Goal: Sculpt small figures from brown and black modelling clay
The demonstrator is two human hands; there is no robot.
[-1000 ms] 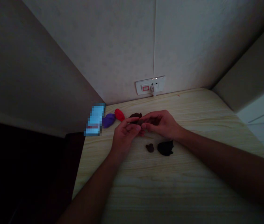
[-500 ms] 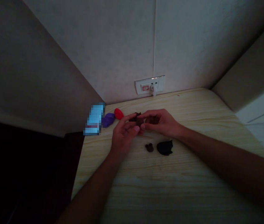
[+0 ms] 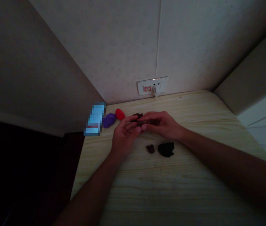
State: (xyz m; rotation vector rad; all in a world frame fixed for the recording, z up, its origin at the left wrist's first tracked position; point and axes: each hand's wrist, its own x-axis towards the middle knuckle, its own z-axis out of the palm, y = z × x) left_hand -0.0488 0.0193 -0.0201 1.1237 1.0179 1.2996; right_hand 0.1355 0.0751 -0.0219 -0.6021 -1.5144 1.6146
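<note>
My left hand and my right hand meet at the fingertips above the table, both closed on a small piece of brown clay. Fingers and thumbs cover much of that piece. Just behind them lies a larger brown clay lump, partly hidden. Nearer to me, a small brown clay shape with rounded bumps rests on the wood. Beside it on the right is a flattened black clay piece with a jagged right edge. Red clay and purple clay lie left of my left hand.
A lit phone screen, blurred out, is at the table's left edge. The pale wooden table meets the wall behind, where a socket plate holds a white plug. A thin stick-like strip lies under my hands.
My fingers have shifted slightly around the brown clay piece, and more of it is covered than half a second ago. The other clay pieces stay where they were; the view moved a little.
</note>
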